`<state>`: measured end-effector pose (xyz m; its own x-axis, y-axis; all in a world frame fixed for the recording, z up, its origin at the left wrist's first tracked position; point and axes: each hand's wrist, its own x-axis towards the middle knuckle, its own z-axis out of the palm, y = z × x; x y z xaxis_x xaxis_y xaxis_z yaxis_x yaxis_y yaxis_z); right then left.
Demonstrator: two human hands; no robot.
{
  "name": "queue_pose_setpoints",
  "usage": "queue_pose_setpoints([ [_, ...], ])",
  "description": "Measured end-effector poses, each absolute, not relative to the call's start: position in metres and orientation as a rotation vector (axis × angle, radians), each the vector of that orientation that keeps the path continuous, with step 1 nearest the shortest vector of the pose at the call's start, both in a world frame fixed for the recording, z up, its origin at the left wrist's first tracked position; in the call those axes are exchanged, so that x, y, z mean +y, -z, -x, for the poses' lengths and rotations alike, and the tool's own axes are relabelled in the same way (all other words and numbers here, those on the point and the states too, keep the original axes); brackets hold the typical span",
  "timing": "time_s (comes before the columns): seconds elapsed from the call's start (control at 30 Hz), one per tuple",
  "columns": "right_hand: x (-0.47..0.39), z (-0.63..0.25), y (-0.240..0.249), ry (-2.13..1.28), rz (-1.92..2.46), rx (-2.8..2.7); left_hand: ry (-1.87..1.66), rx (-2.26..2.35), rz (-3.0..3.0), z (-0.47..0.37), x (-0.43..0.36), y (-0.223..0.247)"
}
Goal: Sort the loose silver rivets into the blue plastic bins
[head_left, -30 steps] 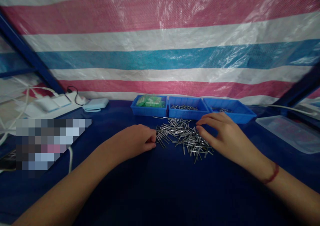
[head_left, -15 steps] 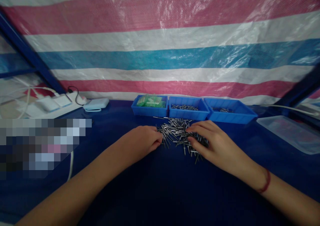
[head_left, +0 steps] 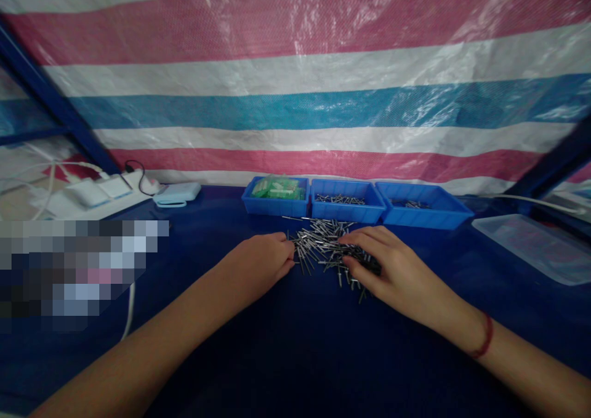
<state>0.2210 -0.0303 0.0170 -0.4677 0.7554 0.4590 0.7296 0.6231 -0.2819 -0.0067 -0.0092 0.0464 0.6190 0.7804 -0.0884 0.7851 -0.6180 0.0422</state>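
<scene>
A loose pile of thin silver metal pins that look like blind rivets (head_left: 318, 238) lies on the dark blue tabletop (head_left: 295, 350). At the pile's left edge is my left hand (head_left: 268, 255), its fingers curled in and pressed together; whatever they may hold is hidden. My right hand (head_left: 388, 261) rests over the right part of the pile, thumb and fingers apart, their tips touching the rivets. Just behind the pile, the middle blue bin (head_left: 348, 212) and the right blue bin (head_left: 427, 218) hold more of these pins.
The left blue bin (head_left: 276, 206) contains green plastic packets (head_left: 277, 188). A clear plastic lid (head_left: 535, 249) lies at the right. To the left are a light blue device (head_left: 176, 194) and a white power strip (head_left: 115, 190) with cables. A striped sheet (head_left: 295, 110) hangs behind.
My left hand has shifted very slightly left, away from the pile. The fingers of my right hand have moved a little left over the rivets. The bins have stayed put.
</scene>
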Motion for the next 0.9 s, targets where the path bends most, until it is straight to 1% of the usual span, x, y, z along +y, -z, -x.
queue_pose_setpoints([
  [0.13, -0.030, -0.220, -0.017, -0.066, 1.168, -2.301, 0.164, 1.403, -2.777, 0.007, -0.009, -0.045],
  [0.2, -0.030, -0.220, -0.017, -0.063, 1.179, -2.293, 0.132, 1.432, -2.779, 0.008, -0.009, -0.045],
  [0.27, -0.031, -0.219, -0.018, -0.070, 1.185, -2.273, 0.009, 1.428, -2.770, 0.008, -0.009, -0.045],
  [0.37, -0.034, -0.215, -0.019, -0.154, 1.173, -2.210, -0.271, 1.330, -2.683, 0.002, -0.012, -0.045],
  [0.47, -0.039, -0.210, -0.019, -0.365, 1.150, -2.065, -0.501, 1.137, -2.519, -0.009, -0.020, -0.042],
  [0.53, -0.042, -0.206, -0.019, -0.511, 1.124, -1.978, -0.579, 1.055, -2.410, -0.015, -0.024, -0.040],
  [0.63, -0.044, -0.202, -0.020, -0.620, 1.065, -1.923, -0.615, 1.026, -2.299, -0.019, -0.027, -0.038],
  [0.9, -0.047, -0.200, -0.023, -0.700, 0.988, -1.829, -0.593, 1.014, -2.190, -0.018, -0.027, -0.042],
])
